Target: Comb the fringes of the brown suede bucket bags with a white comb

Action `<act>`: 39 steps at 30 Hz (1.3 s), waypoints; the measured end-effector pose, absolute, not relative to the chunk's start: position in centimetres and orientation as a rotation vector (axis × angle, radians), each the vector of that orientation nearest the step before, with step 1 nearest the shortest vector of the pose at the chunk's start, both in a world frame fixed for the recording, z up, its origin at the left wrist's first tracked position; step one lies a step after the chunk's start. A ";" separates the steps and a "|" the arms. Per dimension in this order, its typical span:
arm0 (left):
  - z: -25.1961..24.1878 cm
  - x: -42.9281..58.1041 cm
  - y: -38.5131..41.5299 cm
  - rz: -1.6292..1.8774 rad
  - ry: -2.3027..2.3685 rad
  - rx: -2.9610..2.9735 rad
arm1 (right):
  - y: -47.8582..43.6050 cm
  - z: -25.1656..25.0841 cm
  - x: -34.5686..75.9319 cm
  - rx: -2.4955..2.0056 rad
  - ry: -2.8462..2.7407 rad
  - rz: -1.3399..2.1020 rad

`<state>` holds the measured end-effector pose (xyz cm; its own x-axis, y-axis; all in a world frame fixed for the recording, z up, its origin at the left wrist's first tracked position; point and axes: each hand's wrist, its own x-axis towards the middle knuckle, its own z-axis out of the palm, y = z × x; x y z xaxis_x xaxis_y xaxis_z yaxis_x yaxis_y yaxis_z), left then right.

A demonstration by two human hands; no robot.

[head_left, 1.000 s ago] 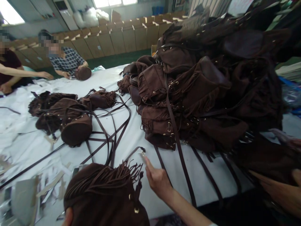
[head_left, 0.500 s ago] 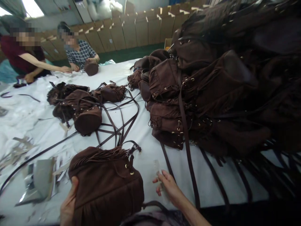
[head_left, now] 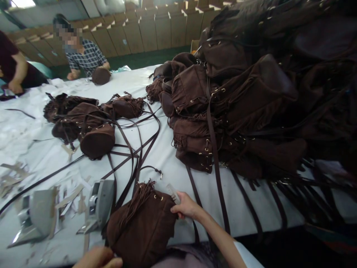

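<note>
A dark brown fringed bucket bag (head_left: 152,227) lies tilted at the table's front edge, its fringe and small gold eyelets facing up. My left hand (head_left: 97,257) is at its lower left, fingers curled in at the bag's edge and partly cut off by the frame. In my right hand (head_left: 186,205) is a clear, toothed comb (head_left: 173,194), held between thumb and fingers. That hand also rests against the bag's upper right side. A thin cord with a metal end lies just above the bag.
A large heap of brown bags (head_left: 237,93) fills the right, straps hanging to the front edge. More bags (head_left: 95,130) lie at left centre. Grey metal devices (head_left: 100,204) and paper scraps (head_left: 71,197) sit at left. Two people work across the table, before cardboard boxes (head_left: 136,37).
The bag has turned and shifted right, toward my right hand. My right hand has brought the comb to its side. My left hand has moved down, and a second grey device has come into view.
</note>
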<state>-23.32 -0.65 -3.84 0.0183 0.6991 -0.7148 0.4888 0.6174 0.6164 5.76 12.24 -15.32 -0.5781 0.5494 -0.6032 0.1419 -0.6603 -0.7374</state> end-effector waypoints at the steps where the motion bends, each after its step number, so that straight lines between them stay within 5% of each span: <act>1: -2.7 -23.7 0.7 0.172 1.649 1.096 | 12.7 -15.1 5.9 -1.258 -1.197 2.342; 7: -3.3 -20.6 11.2 0.236 1.376 1.695 | 13.9 -11.2 4.9 -1.078 -1.446 2.452; 13: -5.9 -16.6 11.8 0.000 0.910 1.723 | 14.0 -8.8 5.6 -0.972 -1.587 2.395; 23: -3.2 -20.2 8.3 0.229 1.733 1.171 | 12.3 -13.0 7.2 -1.517 -1.376 1.626; 28: -3.5 -20.5 6.1 0.349 1.965 1.048 | 8.2 -10.8 4.3 -1.502 -1.987 1.061; 34: -2.6 -18.4 7.3 0.449 1.970 1.001 | 8.8 -7.5 0.3 -1.400 -2.344 0.814; 39: -3.2 -16.6 7.0 0.595 1.620 0.693 | 7.1 -9.9 -1.3 -1.427 -2.560 0.741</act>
